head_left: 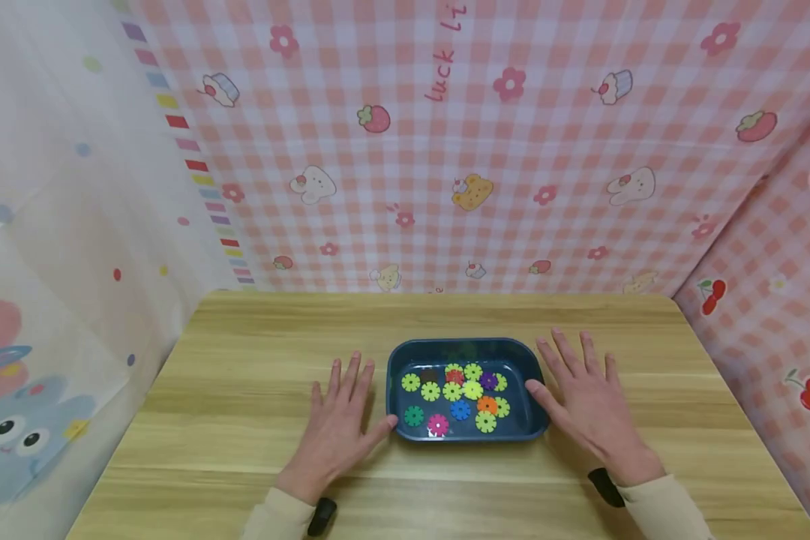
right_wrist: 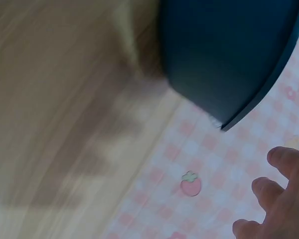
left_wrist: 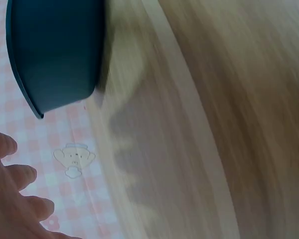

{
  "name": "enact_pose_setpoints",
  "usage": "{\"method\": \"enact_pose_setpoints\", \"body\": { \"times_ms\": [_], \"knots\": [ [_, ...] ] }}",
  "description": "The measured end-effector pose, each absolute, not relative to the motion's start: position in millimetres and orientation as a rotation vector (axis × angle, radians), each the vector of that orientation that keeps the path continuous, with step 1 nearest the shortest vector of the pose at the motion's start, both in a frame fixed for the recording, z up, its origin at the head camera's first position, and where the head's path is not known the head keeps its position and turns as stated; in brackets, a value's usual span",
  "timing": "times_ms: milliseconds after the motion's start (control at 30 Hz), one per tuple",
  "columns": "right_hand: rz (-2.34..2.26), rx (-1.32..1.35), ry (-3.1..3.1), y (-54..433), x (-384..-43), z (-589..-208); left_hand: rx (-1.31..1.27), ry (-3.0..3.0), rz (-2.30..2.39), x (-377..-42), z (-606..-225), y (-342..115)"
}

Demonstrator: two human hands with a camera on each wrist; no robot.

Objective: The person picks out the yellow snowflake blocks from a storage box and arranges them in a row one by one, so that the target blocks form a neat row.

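A dark blue tray (head_left: 462,437) sits on the table between my two hands. Inside lie several notched plastic discs, among them a blue disc (head_left: 460,409), a pink disc (head_left: 438,426), a green disc (head_left: 414,415) and an orange disc (head_left: 487,406); many others are yellow-green. My left hand (head_left: 337,424) is spread at the tray's left side, its thumb tip right at the rim. On the opposite side my right hand (head_left: 590,409) has its fingers spread too, its thumb overlapping the right rim. Both wrist views show the tray's outer wall (left_wrist: 57,50) and spread fingertips near it.
The wood-grain table (head_left: 263,337) reaches back to a pink checked cloth (head_left: 405,165). A white patterned cloth (head_left: 74,225) hangs on the left, and another checked cloth (head_left: 776,300) on the right. Each wrist wears a black strap (head_left: 322,516).
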State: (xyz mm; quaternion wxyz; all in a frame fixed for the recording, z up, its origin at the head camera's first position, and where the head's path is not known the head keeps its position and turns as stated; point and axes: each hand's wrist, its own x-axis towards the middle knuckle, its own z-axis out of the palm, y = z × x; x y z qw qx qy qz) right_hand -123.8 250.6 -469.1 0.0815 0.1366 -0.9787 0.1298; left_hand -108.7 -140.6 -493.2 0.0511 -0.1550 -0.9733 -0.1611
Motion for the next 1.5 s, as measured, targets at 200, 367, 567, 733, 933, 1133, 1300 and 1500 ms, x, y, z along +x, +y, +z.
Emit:
{"method": "enact_pose_setpoints", "body": {
  "times_ms": [200,367,567,733,933,1133,1300,1500],
  "knots": [
    [0.445,0.442,-2.902,235,-121,-466,-0.51,-2.975,-0.534,-110,-493,-131],
    [0.478,0.485,-2.902,223,-121,-465,-0.547,-2.981,-0.531,-111,-494,-125],
    [0.528,0.586,-2.91,216,-123,-466,-0.56,-3.005,-0.553,-112,-496,-122],
    [0.632,0.707,-2.891,216,-128,-469,-0.567,-3.017,-0.564,-112,-496,-122],
    [0.679,0.913,-2.846,220,-139,-467,-0.562,-3.029,-0.555,-113,-496,-121],
    [0.871,1.092,-2.854,226,-151,-463,-0.577,-3.017,-0.554,-115,-497,-120],
    [0.987,1.185,-2.954,227,-162,-457,-0.585,-3.01,-0.568,-115,-499,-120],
    [0.844,1.346,-3.014,223,-169,-457,-0.586,-3.013,-0.577,-112,-502,-120]
  ]
}}
